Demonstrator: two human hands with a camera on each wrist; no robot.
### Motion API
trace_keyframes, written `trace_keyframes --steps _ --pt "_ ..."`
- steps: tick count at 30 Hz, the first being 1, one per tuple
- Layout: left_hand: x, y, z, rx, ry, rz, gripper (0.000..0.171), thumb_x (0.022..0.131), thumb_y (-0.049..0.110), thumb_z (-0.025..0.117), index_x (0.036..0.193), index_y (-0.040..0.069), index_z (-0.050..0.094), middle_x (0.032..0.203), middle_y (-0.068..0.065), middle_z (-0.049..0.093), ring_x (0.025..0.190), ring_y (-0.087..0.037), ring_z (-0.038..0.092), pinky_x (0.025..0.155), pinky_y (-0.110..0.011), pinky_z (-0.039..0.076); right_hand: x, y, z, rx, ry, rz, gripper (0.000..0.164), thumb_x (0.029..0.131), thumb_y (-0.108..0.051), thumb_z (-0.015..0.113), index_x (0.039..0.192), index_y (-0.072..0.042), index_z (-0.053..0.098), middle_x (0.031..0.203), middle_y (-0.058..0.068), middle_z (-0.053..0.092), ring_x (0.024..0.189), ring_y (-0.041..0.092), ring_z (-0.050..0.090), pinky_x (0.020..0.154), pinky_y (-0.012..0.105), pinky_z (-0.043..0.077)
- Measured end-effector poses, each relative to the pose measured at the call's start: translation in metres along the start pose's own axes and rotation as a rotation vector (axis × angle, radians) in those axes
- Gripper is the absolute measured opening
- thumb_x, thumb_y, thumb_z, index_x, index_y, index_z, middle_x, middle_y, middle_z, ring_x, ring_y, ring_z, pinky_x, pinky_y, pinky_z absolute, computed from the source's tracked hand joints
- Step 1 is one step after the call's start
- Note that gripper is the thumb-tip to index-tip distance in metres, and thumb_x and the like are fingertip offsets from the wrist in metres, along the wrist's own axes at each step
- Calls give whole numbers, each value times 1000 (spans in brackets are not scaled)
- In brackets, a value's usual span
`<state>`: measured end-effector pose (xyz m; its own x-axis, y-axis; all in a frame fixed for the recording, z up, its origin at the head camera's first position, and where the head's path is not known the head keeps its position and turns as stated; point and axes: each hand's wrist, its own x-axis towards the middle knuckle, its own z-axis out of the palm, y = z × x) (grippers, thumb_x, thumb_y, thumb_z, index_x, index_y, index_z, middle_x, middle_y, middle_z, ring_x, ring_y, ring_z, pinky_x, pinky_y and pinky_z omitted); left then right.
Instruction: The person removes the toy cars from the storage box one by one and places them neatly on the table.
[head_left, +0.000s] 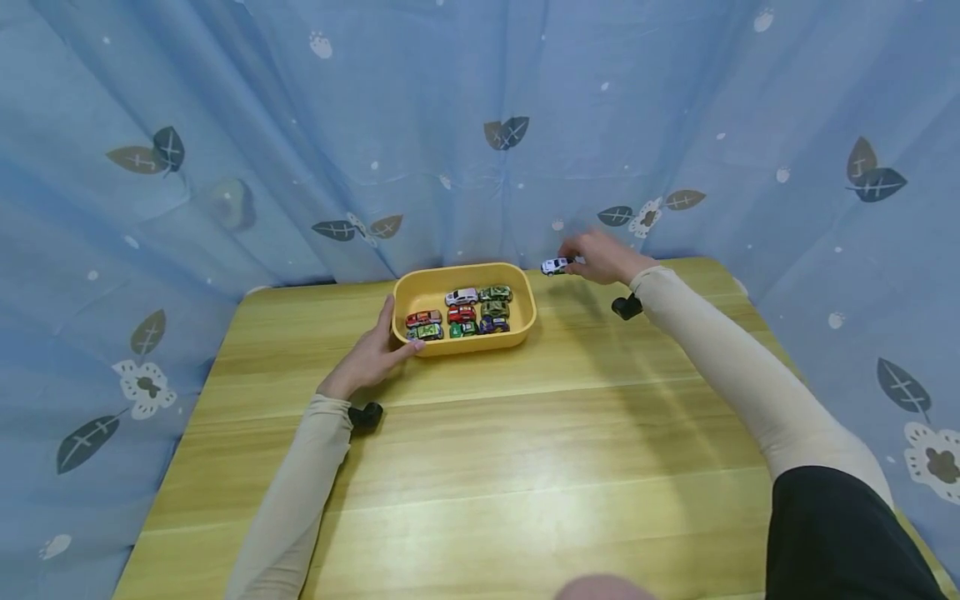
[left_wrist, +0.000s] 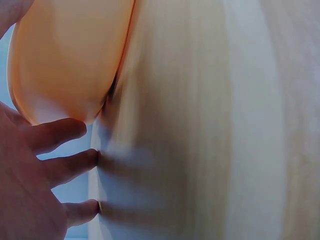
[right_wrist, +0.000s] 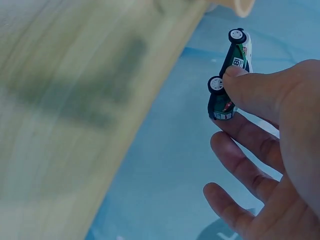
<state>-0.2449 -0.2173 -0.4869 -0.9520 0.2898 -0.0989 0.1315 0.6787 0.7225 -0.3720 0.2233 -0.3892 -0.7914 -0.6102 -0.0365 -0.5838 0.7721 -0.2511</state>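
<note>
A small white toy car [head_left: 555, 266] with a green, number-marked side is pinched between the thumb and forefinger of my right hand [head_left: 600, 256], raised off the table to the right of a yellow tray [head_left: 480, 347]. In the right wrist view, the other fingers [right_wrist: 240, 162] spread apart below the car. My left hand [head_left: 372, 354] lies against the tray's left end, thumb at the near rim; in the left wrist view its fingers [left_wrist: 65, 132] are spread and fairly straight. Inside the tray sit several toy cars, among them a white one [head_left: 461, 297], a red one [head_left: 461, 314] and a camouflage one [head_left: 496, 293].
A wooden table [head_left: 495, 450] carries the tray near its far edge. Directly behind hangs a blue curtain [head_left: 435, 100] with leaf prints, which also runs along both sides. Black wrist-worn devices [head_left: 366, 417] sit below both hands.
</note>
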Motion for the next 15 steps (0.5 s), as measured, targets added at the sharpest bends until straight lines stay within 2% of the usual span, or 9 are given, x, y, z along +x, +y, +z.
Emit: trace_keyframes --steps 5,15 --pt "0 -3 1 -11 1 -5 116 99 69 62 168 28 -22 176 -24 12 160 -46 25 130 -61 20 -5 7 16 18 11 1 16 98 -10 76 112 -2 76 108 15 78 103 35 72 95 53 57" --pt "0 0 1 -3 3 -2 116 99 68 62 168 28 -22 176 -24 12 160 -46 24 130 -61 20 -6 20 39 39 12 -8 19 97 -4 75 115 2 74 111 21 77 105 40 71 98 56 56"
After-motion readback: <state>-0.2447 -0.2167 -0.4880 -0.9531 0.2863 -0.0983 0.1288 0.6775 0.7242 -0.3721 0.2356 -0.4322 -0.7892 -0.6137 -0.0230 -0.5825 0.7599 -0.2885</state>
